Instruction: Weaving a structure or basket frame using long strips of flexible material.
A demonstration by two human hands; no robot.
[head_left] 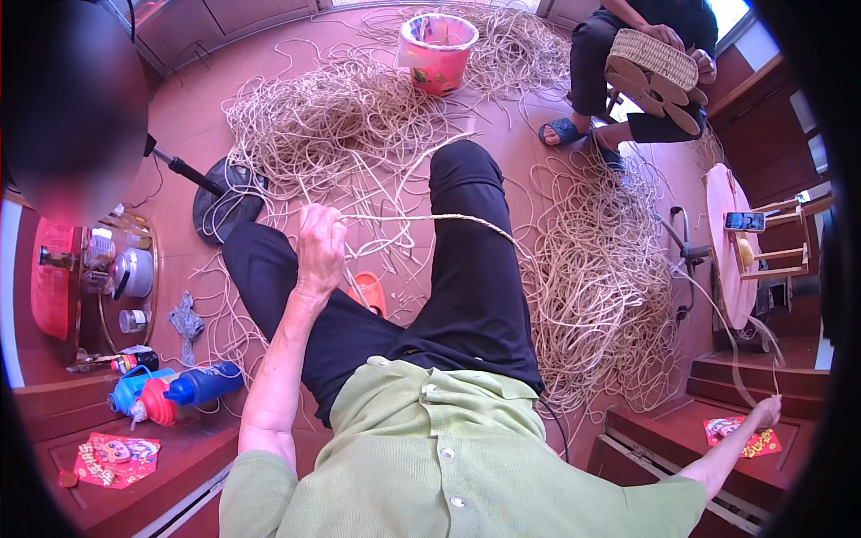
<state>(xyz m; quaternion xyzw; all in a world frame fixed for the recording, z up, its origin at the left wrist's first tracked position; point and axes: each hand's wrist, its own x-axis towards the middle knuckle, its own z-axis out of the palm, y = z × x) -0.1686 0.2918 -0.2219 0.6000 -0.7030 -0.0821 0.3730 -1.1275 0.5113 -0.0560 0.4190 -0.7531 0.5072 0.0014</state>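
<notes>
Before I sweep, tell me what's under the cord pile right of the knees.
Under the pale cord pile, reddish floor shows between loose edge loops; the dense middle hides whatever lies beneath.

Shirt: pale green, fine textured knit look, loose at the waist, wrinkled near the hem. Front placket with round, light buttons spaced along it. Left sleeve short, same green; right sleeve matches, also short. Forearms bare on both sides. Trousers: plain, dark, near black or navy, can't tell which; smooth fabric, roomy legs, creases around the right knee. Thin black cable curving beside the shirt's right edge; its attachment isn't clear.
</notes>
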